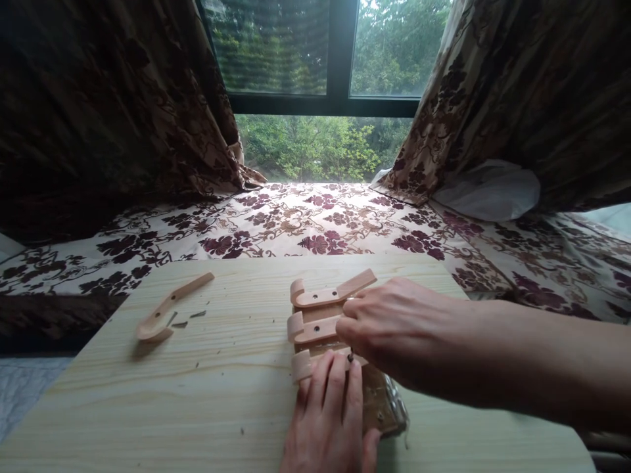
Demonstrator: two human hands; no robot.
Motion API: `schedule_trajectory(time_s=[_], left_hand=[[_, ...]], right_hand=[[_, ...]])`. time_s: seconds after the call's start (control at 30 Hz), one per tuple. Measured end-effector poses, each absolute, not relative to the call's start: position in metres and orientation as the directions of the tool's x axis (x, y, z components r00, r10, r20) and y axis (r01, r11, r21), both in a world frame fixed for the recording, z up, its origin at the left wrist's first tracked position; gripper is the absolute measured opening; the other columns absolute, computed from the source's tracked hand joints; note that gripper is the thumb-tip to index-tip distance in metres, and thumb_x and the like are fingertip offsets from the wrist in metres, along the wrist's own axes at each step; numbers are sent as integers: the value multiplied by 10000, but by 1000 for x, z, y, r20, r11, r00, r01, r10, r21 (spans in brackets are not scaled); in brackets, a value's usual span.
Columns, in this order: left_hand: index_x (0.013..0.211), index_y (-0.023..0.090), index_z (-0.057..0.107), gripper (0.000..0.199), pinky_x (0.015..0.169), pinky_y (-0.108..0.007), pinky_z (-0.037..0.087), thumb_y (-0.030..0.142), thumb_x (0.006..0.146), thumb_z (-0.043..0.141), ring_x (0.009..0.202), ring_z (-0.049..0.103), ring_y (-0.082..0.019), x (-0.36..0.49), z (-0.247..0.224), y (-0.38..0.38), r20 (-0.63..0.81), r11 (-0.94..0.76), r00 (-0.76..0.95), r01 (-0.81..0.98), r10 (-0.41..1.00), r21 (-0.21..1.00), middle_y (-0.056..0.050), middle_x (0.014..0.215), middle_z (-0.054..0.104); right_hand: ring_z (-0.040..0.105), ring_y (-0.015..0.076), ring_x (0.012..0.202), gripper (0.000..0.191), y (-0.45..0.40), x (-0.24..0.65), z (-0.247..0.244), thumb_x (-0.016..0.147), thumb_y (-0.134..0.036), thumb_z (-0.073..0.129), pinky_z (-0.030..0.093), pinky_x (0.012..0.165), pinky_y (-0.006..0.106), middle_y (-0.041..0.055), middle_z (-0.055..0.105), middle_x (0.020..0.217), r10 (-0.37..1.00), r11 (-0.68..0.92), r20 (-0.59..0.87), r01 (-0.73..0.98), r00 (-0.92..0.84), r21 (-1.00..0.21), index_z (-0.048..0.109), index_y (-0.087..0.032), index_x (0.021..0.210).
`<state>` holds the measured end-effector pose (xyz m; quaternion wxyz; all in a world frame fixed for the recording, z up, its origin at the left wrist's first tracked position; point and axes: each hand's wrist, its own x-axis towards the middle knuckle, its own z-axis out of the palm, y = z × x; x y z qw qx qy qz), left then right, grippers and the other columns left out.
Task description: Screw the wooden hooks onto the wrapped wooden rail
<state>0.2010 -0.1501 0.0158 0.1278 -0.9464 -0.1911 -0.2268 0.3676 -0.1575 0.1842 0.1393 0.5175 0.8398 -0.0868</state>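
Note:
My left hand (pixel 328 410) lies palm down with its fingers stretched over the nearest pale wooden hook (pixel 302 366), pressing it against a brown board (pixel 382 401) partly wrapped in clear plastic. Two more wooden hooks, a middle one (pixel 315 329) and a far one (pixel 320 297), lie across the same board in a row. My right hand (pixel 382 318) is closed above the right side of the hooks. Beneath its fingertips a small dark screw (pixel 350 358) shows at the nearest hook; what the fingers pinch is hidden.
On the left of the pale wooden table (pixel 221 407) lies another wooden hook (pixel 167 305), with several small screws (pixel 180 324) beside it. Tiny dark bits are scattered about. Beyond the table is a flowered cloth (pixel 315 220) under a window (pixel 315 144), with curtains (pixel 162 98) on both sides.

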Motion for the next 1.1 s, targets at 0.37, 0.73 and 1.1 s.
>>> schedule_trajectory(time_s=[0.37, 0.73, 1.1], left_hand=[[1291, 128, 456, 528, 893, -358, 490, 433, 861, 471, 1188, 497, -268, 201, 19, -150, 481, -907, 824, 403, 301, -124, -109, 1302, 529], [1304, 123, 448, 511, 889, -360, 499, 411, 881, 437, 1188, 499, -269, 201, 17, -149, 462, -907, 834, 401, 302, -131, -105, 1309, 523], [1312, 122, 441, 526, 892, -367, 495, 434, 889, 434, 1186, 493, -277, 201, 17, -149, 467, -906, 831, 404, 303, -131, -117, 1310, 517]], right_hand=[[270, 99, 413, 63, -162, 369, 179, 784, -116, 543, 143, 403, 289, -24, 502, 558, 928, 354, -144, 934, -345, 43, 542, -161, 739], [498, 150, 598, 133, -164, 376, 181, 805, -56, 514, 299, 523, 307, 34, 615, 728, 856, 470, -234, 883, -461, -19, 605, -151, 789], [496, 121, 651, 163, -165, 379, 195, 792, -3, 528, 358, 585, 265, 26, 595, 751, 818, 481, -278, 864, -504, -151, 579, -147, 735]])
